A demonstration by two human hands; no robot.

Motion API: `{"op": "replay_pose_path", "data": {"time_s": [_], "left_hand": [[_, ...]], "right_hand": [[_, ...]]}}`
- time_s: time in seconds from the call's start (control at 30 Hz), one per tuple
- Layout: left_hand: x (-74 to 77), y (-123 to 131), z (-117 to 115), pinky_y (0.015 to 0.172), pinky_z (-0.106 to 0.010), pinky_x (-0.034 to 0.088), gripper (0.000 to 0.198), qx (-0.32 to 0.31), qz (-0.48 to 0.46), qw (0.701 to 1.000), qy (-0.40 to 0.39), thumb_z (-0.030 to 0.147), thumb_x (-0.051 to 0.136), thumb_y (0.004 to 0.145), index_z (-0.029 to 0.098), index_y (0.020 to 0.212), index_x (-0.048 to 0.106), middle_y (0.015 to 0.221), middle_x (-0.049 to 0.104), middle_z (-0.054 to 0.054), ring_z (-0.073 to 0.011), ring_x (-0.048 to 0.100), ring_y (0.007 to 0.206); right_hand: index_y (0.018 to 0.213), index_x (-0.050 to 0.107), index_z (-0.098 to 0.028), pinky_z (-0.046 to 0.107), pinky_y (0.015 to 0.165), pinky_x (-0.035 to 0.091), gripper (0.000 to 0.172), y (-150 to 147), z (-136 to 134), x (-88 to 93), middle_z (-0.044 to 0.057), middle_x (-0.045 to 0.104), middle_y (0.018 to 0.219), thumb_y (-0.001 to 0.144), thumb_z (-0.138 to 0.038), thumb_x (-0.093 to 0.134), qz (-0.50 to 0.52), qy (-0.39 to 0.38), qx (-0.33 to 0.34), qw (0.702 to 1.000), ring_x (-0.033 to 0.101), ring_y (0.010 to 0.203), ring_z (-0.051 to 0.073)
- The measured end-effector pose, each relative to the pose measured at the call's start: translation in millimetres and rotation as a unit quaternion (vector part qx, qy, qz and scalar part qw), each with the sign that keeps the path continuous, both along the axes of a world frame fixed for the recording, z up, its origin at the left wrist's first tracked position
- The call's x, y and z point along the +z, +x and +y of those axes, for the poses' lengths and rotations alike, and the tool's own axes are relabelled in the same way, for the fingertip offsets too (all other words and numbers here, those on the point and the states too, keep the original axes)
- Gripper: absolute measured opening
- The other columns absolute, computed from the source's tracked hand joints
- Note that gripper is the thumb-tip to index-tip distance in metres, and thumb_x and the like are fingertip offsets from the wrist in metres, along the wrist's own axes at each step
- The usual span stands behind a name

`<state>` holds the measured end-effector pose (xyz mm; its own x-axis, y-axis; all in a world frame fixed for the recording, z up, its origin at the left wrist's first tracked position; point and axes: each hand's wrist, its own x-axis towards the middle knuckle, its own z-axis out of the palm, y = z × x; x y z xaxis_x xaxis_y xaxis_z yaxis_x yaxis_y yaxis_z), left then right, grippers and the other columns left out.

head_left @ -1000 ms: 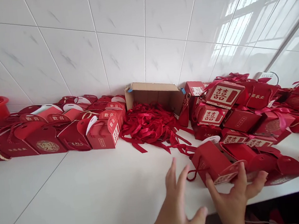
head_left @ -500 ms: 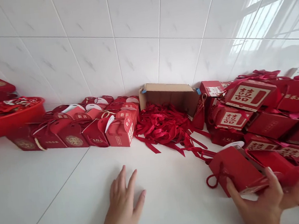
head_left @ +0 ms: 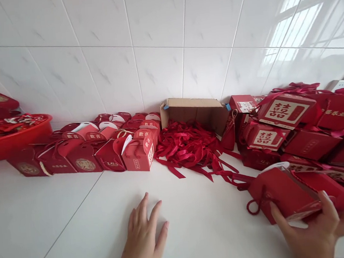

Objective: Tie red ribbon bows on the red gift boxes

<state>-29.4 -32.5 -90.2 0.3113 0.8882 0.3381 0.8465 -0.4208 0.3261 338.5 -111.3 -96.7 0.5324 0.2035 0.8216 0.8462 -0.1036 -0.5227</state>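
Note:
At the lower right, my right hand grips a red gift box, thumb on its near side and fingers at its right end. The box is tilted, with a dark red cord loop on its side and a white flap at the top. It sits against the stack of red gift boxes, and my fingers hide part of its right end. My left hand rests on the white table with fingers spread and nothing in it.
A heap of red ribbons spills from an open cardboard box by the tiled wall. Left of it stand rows of red gift boxes. A red basin with wrapped items is at the far left.
My right hand and the red gift box have shifted a little to the right, towards the stack. My left hand stays almost in place.

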Motion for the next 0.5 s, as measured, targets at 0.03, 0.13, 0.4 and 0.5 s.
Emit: {"op": "replay_pose_path", "data": {"time_s": [0.03, 0.13, 0.4, 0.5], "left_hand": [[0.0, 0, 1, 0.103, -0.062, 0.041, 0.044, -0.004, 0.004, 1.0, 0.005, 0.037, 0.048, 0.091, 0.025, 0.133, 0.053, 0.153, 0.032, -0.014, -0.0381, 0.037, 0.136], [-2.4, -1, 4, 0.104, -0.062, 0.039, 0.044, -0.007, 0.015, 1.0, 0.023, 0.037, 0.047, 0.091, 0.024, 0.133, 0.052, 0.154, 0.031, -0.014, -0.0373, 0.037, 0.136], [-9.5, -5, 11, 0.104, -0.062, 0.039, 0.043, -0.024, 0.038, 0.998, 0.04, 0.039, 0.047, 0.091, 0.026, 0.132, 0.05, 0.153, 0.03, -0.013, -0.0369, 0.041, 0.133], [-7.2, -3, 13, 0.104, -0.063, 0.039, 0.043, -0.034, 0.044, 0.997, 0.048, 0.039, 0.047, 0.091, 0.024, 0.131, 0.05, 0.151, 0.031, -0.014, -0.0376, 0.041, 0.133]], "right_hand": [[0.14, 0.04, -0.007, 0.066, 0.113, 0.015, 0.111, 0, 0, 2.1, 0.024, 0.012, 0.153, 0.046, -0.044, 0.087, -0.03, -0.007, -0.011, 0.999, 0.013, 0.141, 0.048], [0.142, 0.036, -0.007, 0.067, 0.111, 0.017, 0.106, 2, 0, 6.8, 0.025, 0.015, 0.154, 0.056, -0.047, 0.083, -0.072, -0.025, -0.026, 0.997, 0.016, 0.141, 0.047], [0.141, 0.036, -0.008, 0.064, 0.11, 0.017, 0.097, 6, 1, 16.6, 0.024, 0.027, 0.149, 0.062, -0.047, 0.078, -0.03, -0.038, -0.035, 0.998, 0.022, 0.14, 0.042], [0.141, 0.036, -0.004, 0.06, 0.111, 0.022, 0.098, 9, 0, 17.9, 0.028, 0.027, 0.148, 0.062, -0.041, 0.08, -0.043, -0.047, -0.036, 0.997, 0.024, 0.139, 0.042]]}}
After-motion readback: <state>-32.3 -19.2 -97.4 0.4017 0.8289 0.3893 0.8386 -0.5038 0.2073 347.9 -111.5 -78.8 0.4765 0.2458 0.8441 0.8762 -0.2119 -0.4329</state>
